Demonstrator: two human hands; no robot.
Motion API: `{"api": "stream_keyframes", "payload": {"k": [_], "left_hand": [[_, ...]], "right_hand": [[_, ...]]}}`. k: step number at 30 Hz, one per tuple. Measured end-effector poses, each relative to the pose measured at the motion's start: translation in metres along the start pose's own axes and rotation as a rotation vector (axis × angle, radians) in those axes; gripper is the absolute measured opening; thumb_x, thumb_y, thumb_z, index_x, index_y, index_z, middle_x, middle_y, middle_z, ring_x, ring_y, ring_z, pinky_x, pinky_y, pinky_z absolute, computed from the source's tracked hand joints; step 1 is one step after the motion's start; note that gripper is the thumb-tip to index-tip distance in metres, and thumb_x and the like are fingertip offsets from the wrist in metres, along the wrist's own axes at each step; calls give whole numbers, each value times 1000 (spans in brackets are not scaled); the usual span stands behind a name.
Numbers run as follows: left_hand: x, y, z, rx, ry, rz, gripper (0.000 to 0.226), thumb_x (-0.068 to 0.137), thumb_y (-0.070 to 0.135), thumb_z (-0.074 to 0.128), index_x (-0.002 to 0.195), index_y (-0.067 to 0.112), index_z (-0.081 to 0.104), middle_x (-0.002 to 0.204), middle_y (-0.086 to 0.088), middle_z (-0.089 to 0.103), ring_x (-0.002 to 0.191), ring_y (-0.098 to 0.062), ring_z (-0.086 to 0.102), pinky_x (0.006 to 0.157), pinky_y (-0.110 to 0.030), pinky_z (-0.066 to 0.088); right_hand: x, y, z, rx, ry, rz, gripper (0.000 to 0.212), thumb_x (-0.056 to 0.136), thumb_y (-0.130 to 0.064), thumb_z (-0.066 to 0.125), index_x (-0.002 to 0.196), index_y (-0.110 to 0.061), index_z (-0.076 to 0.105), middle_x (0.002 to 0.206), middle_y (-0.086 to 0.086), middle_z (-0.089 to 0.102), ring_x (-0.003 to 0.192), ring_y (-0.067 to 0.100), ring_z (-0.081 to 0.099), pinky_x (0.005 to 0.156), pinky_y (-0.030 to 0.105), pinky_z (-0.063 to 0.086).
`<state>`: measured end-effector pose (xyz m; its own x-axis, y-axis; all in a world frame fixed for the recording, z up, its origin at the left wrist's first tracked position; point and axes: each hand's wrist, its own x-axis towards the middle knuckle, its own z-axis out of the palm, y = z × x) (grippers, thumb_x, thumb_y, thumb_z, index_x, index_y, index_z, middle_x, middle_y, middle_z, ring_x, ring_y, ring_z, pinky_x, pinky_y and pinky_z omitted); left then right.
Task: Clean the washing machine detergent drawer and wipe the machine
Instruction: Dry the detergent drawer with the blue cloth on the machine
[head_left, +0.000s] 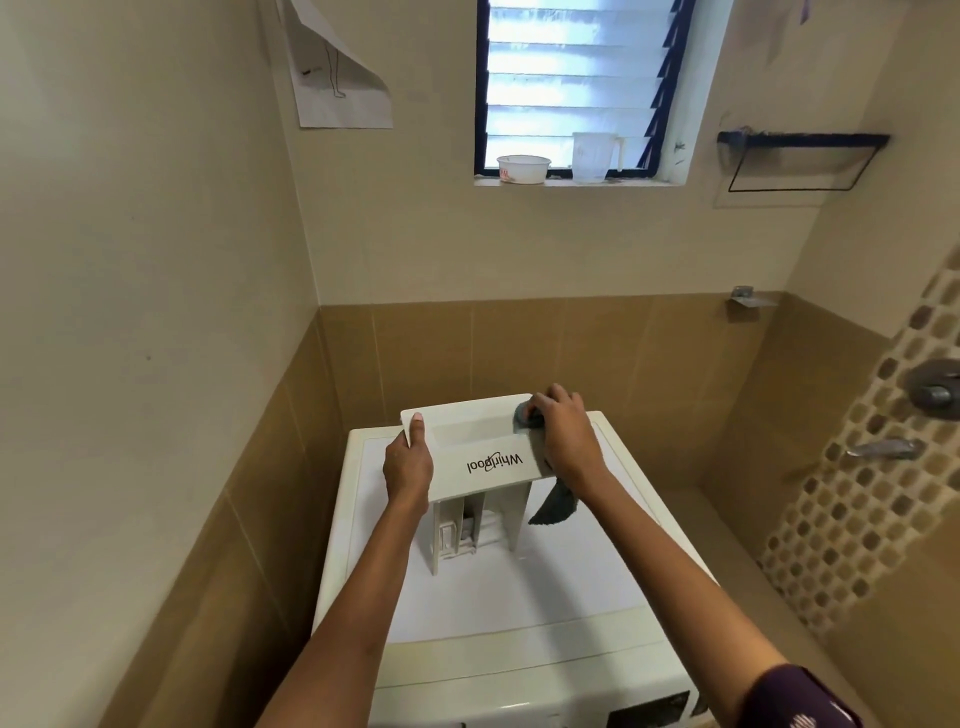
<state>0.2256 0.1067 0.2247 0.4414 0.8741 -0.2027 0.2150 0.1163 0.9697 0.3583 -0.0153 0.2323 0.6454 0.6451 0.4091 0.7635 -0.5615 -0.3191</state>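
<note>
Drawer (483, 457) is out of its slot and stands on end on top of the washing machine (519, 597), with the branded front panel up and the open compartments facing you. You have 2 hands on it. Your left hand (408, 465) grips the panel's left end, thumb laid flat along the front face and fingers wrapped behind. Your right hand (563, 436) has its fingers curled round a dark grey cloth (556, 504), bunched and pressed on the panel's far right corner; the loose tail hangs below your wrist, beside the drawer body. A white bowl (523, 169) and a clear jug (595, 156) sit on the window sill behind.
</note>
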Motion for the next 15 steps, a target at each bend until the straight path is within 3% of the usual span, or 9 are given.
{"api": "stream_keyframes", "payload": {"k": [4,6,8,10,15], "left_hand": [[1,-2,1,19,18,22,48,99,42,32,121,5,52,118,-15,60,102,-29,59,55,-21,41],[3,-3,2,14,19,25,47,99,42,32,120,5,53,117,-15,61,103,-30,60,59,-23,44],[7,-3,2,12,18,15,47,99,42,32,119,6,53,117,-16,61,103,-30,60,64,-24,45],[9,-3,2,16,19,3,46,99,42,32,119,6,52,117,-16,61,102,-30,60,58,-21,43],[10,0,3,12,33,5,49,99,42,32,120,3,52,118,-17,60,90,-24,54,54,-20,39]], "right_hand": [[10,14,-5,158,168,217,40,77,16,41,101,-6,64,107,15,54,101,32,48,73,25,33],[9,8,-5,239,214,84,39,73,17,46,96,-5,67,98,16,56,93,31,51,71,25,35],[4,-5,4,256,112,-170,33,73,14,53,93,-7,70,92,14,58,87,28,51,69,27,36],[-3,-8,18,202,22,-279,31,76,9,58,95,-11,72,96,11,61,89,27,51,71,28,39],[-5,12,22,401,159,42,32,84,11,46,101,-5,68,105,11,57,94,17,47,71,3,34]]}}
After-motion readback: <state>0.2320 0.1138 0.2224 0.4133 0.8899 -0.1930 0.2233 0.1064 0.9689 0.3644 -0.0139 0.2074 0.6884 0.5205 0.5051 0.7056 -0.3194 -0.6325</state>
